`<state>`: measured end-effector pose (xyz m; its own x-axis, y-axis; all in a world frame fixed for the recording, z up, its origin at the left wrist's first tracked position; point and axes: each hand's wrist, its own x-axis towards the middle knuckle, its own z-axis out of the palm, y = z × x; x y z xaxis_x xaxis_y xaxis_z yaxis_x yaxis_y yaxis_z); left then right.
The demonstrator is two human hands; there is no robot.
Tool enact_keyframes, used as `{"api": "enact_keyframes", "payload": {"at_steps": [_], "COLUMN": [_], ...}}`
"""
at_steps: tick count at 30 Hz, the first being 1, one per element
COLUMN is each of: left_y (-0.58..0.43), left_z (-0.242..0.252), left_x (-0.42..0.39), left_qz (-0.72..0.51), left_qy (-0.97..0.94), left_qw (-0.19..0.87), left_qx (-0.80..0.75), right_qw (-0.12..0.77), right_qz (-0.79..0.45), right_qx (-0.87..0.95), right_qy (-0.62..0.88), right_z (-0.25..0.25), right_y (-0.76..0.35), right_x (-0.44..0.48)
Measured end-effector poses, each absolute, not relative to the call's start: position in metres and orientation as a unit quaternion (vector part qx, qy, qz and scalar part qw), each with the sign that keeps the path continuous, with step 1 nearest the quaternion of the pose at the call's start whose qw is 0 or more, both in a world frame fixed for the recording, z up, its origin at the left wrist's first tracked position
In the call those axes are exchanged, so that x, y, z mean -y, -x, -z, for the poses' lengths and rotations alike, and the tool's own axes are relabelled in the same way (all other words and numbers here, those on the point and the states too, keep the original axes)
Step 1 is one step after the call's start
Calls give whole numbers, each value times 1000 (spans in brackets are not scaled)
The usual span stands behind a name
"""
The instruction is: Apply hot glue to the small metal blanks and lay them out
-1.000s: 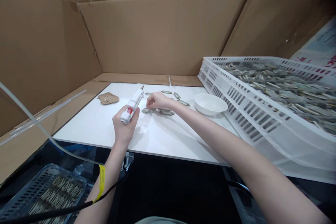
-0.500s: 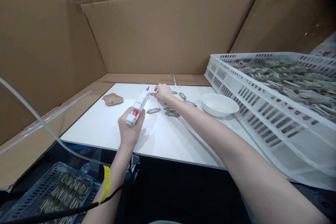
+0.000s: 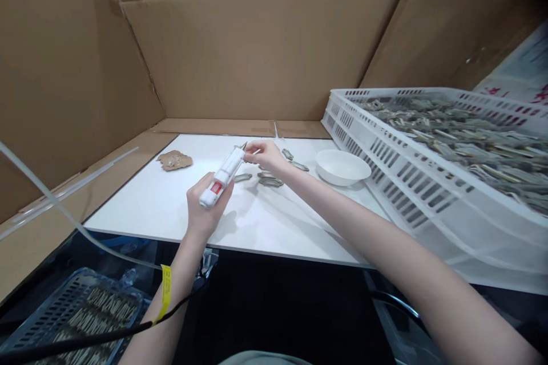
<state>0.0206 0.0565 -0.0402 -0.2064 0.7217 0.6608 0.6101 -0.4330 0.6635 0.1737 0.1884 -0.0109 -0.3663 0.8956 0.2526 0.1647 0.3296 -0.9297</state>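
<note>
While the left hand wraps its fingers tight round the white glue gun, the gun's tip points up toward one o'clock, above the white table. Right at that tip the right hand has its thumb and fingers pinched shut on what looks like a small metal piece — it is too tiny to see well. More flat metal pieces lie on the table just below that hand, at about six o'clock from it. A white bowl sits at three o'clock from the hand, and a big white crate full of metal parts stands past the bowl. A brown scrap of card lies at nine o'clock from the gun. To do this bit well, I think both hands should be steady, the tip should meet the piece only at one spot, and the squeeze should be small — the tip is likely hot, so fingertips should be kept off it.
</note>
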Motion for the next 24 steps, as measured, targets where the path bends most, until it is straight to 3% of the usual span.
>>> {"api": "enact_keyframes", "payload": {"at_steps": [7, 24], "left_y": [-22, -20], "left_z": [34, 37], "left_x": [-54, -56], "left_qz": [-527, -432], "left_qy": [-712, -788], "left_qw": [18, 11], "left_qx": [-463, -438], "right_qw": [453, 497], "right_qz": [-583, -599], "right_qx": [561, 516], "right_qy": [373, 357], "right_z": [15, 22], "right_y": [-218, -232], "right_x": [-136, -122]}}
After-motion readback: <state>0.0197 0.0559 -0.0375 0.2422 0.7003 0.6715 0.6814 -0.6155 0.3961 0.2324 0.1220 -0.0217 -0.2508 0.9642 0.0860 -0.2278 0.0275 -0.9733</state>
